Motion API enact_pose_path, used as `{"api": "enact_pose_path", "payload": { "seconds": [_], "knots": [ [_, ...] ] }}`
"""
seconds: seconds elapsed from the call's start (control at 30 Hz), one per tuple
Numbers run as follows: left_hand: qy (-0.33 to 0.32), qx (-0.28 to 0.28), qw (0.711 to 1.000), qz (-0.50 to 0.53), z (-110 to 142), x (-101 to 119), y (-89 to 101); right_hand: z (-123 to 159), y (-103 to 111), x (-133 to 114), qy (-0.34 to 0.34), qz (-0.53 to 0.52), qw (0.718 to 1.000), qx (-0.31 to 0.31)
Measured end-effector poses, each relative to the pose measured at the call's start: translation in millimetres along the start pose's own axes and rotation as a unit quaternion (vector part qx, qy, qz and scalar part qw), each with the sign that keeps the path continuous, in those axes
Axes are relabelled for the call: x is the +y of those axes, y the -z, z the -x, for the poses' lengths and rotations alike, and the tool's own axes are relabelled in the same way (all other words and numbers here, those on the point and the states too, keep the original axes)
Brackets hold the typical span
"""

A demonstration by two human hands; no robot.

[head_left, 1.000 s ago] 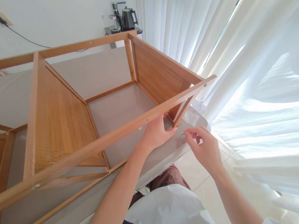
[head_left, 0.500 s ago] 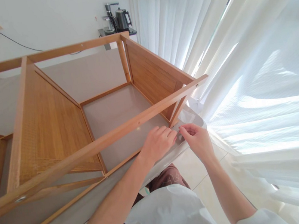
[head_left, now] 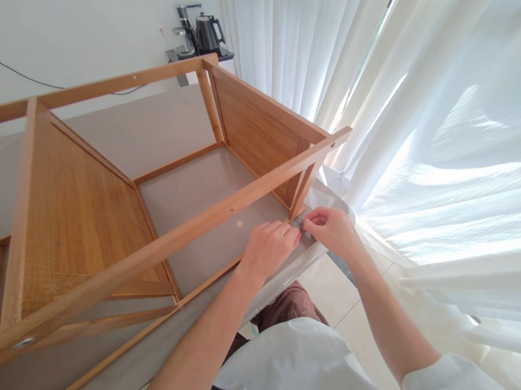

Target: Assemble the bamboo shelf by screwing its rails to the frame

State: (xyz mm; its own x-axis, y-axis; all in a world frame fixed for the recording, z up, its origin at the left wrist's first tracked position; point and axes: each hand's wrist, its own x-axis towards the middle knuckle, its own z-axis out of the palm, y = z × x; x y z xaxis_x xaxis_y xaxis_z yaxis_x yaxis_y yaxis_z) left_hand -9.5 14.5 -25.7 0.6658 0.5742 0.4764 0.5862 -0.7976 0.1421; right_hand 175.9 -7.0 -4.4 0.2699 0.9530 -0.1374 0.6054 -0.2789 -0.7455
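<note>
A wooden frame point(head_left: 206, 226) with panels lies across a grey-covered surface. At its near right corner both hands meet, close to the foot of a short upright point(head_left: 303, 189). My left hand point(head_left: 271, 246) is closed, its fingers curled downward by the frame's lower rail point(head_left: 206, 290). My right hand point(head_left: 330, 230) is pinched, thumb and forefinger together beside the left fingertips. A small, dark, thin piece point(head_left: 299, 221) shows between the two hands, too small to name. Whether the left fingers also grip it is hidden.
Sheer white curtains point(head_left: 455, 144) hang close on the right. At the back, a black kettle point(head_left: 207, 34) and a glass jug point(head_left: 183, 42) stand on a small cabinet. A plugged cord point(head_left: 18, 74) runs along the wall. Pale floor tiles point(head_left: 325, 290) show below.
My right hand has moved slightly left and closer to the left fingertips, at the frame's corner. The whole view has shifted a little, so the frame appears further left.
</note>
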Motion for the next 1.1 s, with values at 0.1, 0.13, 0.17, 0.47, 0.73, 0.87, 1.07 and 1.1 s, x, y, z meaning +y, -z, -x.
{"api": "enact_pose_path", "payload": {
  "seconds": [0.1,0.13,0.17,0.47,0.73,0.87,1.07,1.1],
  "knots": [
    [0.001,-0.002,1.000,0.004,0.4,-0.6,-0.2,-1.7,0.2,1.3,0.002,-0.001,1.000,-0.010],
    [0.001,-0.002,1.000,0.004,0.4,-0.7,-0.3,-2.1,0.1,1.6,0.003,-0.001,1.000,-0.012],
    [0.002,-0.003,1.000,0.005,0.4,-0.7,-0.4,-2.6,0.0,1.9,0.004,-0.002,1.000,-0.014],
    [0.029,-0.008,1.000,0.002,0.6,1.8,-2.8,3.2,-1.8,2.6,0.039,-0.002,0.999,-0.021],
    [0.066,-0.014,0.997,0.033,-0.8,4.3,-2.1,38.0,-21.8,10.2,0.223,0.096,0.969,0.051],
    [0.083,-0.016,0.994,0.063,-3.3,6.0,7.0,36.3,-25.2,10.9,0.244,0.109,0.960,0.082],
    [0.249,0.033,0.929,0.271,-11.0,-2.1,12.9,33.5,-24.4,9.8,0.231,0.089,0.963,0.106],
    [0.275,0.048,0.913,0.296,-13.2,-5.6,11.6,33.4,-24.5,9.5,0.227,0.081,0.965,0.104]
  ]
}}
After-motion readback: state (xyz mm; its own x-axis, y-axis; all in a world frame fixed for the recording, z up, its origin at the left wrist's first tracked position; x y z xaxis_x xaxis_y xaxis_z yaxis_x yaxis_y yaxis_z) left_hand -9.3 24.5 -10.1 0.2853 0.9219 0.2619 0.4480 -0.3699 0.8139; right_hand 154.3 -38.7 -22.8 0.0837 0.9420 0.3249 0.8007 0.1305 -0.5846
